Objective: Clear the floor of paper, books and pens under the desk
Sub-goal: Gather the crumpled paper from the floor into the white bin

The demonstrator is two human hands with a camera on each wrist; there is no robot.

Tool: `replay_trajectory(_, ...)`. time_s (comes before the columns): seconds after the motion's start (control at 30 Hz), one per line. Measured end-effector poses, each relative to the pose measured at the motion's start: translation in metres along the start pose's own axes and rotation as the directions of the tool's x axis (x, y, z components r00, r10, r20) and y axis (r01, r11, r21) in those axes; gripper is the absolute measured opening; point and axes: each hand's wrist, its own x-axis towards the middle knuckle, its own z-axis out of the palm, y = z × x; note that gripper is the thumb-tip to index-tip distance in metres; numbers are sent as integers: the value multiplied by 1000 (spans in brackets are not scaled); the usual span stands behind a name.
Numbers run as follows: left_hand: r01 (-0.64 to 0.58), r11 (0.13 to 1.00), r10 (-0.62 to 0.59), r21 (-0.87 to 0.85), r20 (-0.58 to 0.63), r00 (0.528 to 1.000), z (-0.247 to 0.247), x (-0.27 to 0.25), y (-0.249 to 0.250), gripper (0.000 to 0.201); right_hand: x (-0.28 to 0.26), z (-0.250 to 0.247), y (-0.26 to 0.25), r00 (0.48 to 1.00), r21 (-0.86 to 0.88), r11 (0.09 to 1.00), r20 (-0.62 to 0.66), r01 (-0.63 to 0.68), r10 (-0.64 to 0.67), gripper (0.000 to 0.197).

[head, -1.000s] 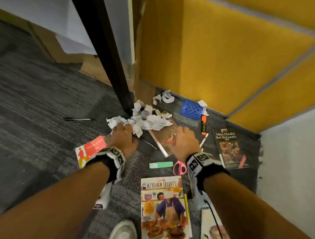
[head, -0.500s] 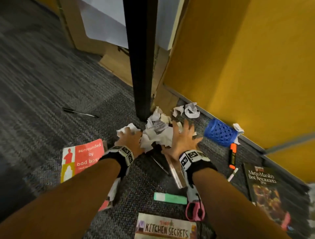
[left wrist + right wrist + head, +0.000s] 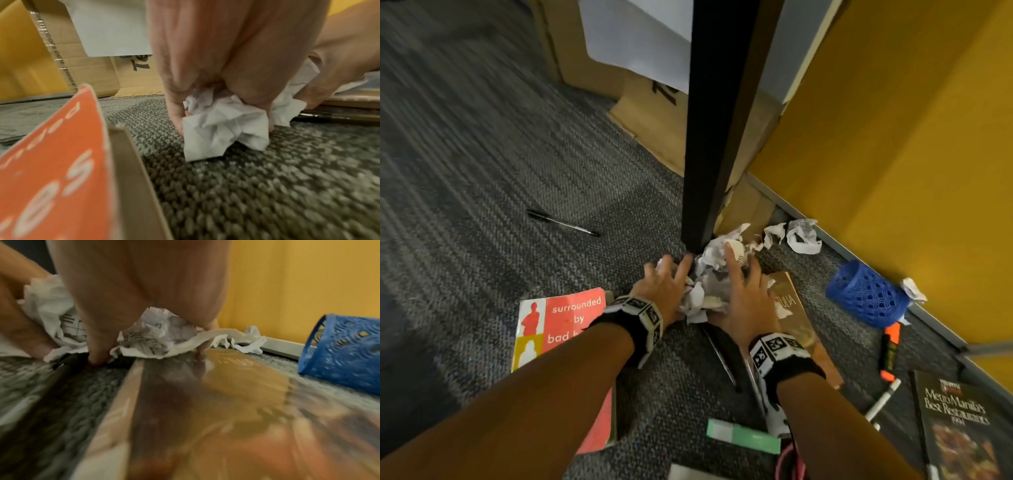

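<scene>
A pile of crumpled white paper (image 3: 710, 274) lies on the grey carpet at the foot of the black desk leg (image 3: 714, 137). My left hand (image 3: 671, 274) claws into its left side; in the left wrist view fingers and thumb pinch a wad of paper (image 3: 218, 128) against the carpet. My right hand (image 3: 739, 270) covers the right side, arched over printed scraps (image 3: 156, 335), fingertips on a brown book (image 3: 801, 329). A red book (image 3: 561, 322) lies by my left wrist. One black pen (image 3: 563, 223) lies apart at left, another pen (image 3: 719, 356) between my wrists.
More paper scraps (image 3: 799, 236) sit against the yellow partition (image 3: 893, 137). A tipped blue mesh cup (image 3: 866, 294), orange highlighter (image 3: 890, 349), white marker (image 3: 881, 402), dark restaurant book (image 3: 959, 428), green eraser (image 3: 743, 440) and pink scissors (image 3: 789, 462) lie right. A cardboard box (image 3: 650, 113) stands behind the leg.
Both hands have closed in from either side and bunched the scattered paper into a tighter pile at the desk leg. The head view has moved closer and leftward.
</scene>
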Motion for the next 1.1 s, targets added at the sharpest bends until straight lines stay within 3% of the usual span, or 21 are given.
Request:
replay_trajectory(0.07,-5,1000,5,-24,23,1000,-7,-2,3,102,7,1,0,999,-23,999,-8,30,-31,117)
replay_trajectory(0.13,17,998,-15,-59,43,999,-13,-3,5,94,15,4,0,998,-71,996,5,57,-57,92)
replay_trajectory(0.23,33,993,-27,-109,53,998,-14,-3,4,99,25,5,-1,996,-76,994,-30,78,-80,48)
replay_trajectory(0.3,35,992,-29,-119,54,998,-9,1,2,101,30,-3,-2,994,-41,994,-29,101,-102,36)
replay_trajectory(0.47,33,994,-25,-108,72,997,-10,5,-1,101,18,-44,2,993,108,994,-117,34,-21,31)
replay_trajectory(0.57,-9,996,17,-83,92,996,-18,0,4,68,-8,-60,13,987,247,968,-134,-49,85,17)
replay_trajectory(0.63,-2,993,10,-120,65,998,-20,-3,9,46,-23,-65,22,988,250,966,-116,-66,98,26)
replay_trajectory(0.7,12,984,-8,-180,19,1000,-23,-8,17,36,-32,-68,32,987,235,967,-102,-99,126,35)
replay_trajectory(0.87,-77,932,26,-354,-147,989,-44,-17,48,33,-52,-76,59,953,330,905,-46,-267,298,15)
replay_trajectory(0.93,-145,916,73,-375,-198,977,-55,-12,64,32,-64,-80,71,947,316,906,-59,-283,316,20)
replay_trajectory(1.0,-187,924,120,-333,-211,970,-69,-6,83,32,-74,-86,87,940,274,915,-88,-295,329,23)
replay_trajectory(1.1,-254,940,205,-230,-215,955,-87,10,111,28,-89,-99,117,894,200,895,-134,-399,428,8)
